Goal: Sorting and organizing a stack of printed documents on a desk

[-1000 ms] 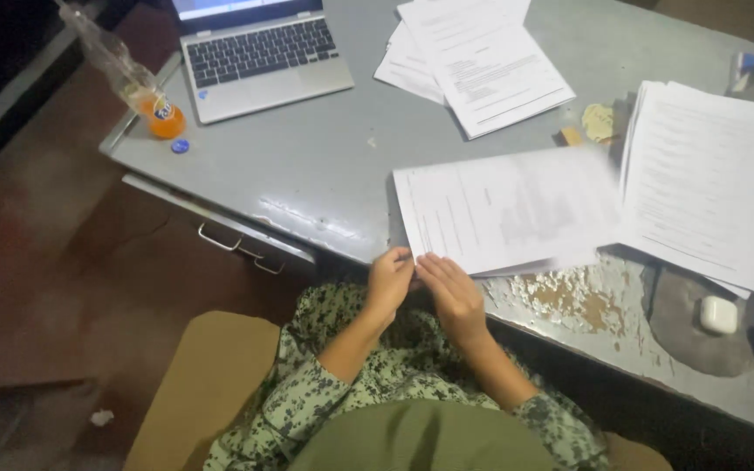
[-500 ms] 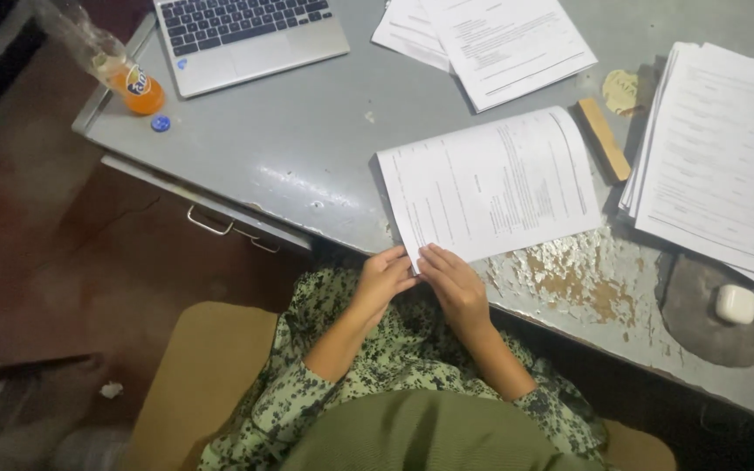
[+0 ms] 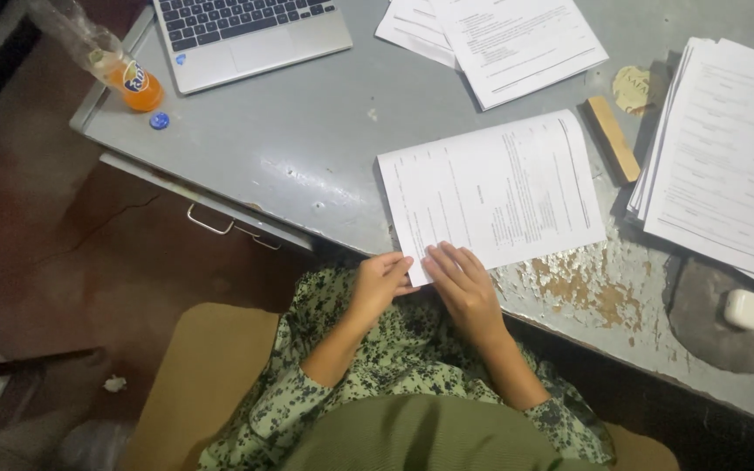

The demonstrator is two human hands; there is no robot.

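**Head view: both hands at the near corner of a printed sheet**

Head view looks straight down on a grey metal bench [image 3: 307, 157] with worn, rusty patches along its near edge. A printed sheet of paper [image 3: 495, 192] lies flat on it, slightly skewed, its near-left corner hanging at the bench edge just above the person's lap. That corner is where both hands meet. The left hand [image 3: 381, 281] is curled, its fingertips closed on the corner from the left side, seemingly pinching the edge. The right hand [image 3: 464, 283] lies just beside it, fingers together and pressed flat along the sheet's bottom margin, holding it down.

The sheet looks thin, light and limp: it should bend or crease at the slightest pull, slide easily over smooth metal, and tear if dragged across the flaking patch. It may be more than one leaf; that cannot be told. A corner or an overhanging edge seems the sensible hold, since the flat middle offers nothing to grip.

Round about: a stack of printed pages [image 3: 726, 157] to the right, more papers [image 3: 508, 39] at the far edge, a small wooden block [image 3: 613, 138] between them, a laptop [image 3: 246, 35], an orange drink bottle [image 3: 124, 74] at the left corner with a blue cap [image 3: 159, 120] beside it, and a small white case [image 3: 745, 309] on a dark round pad [image 3: 709, 336].
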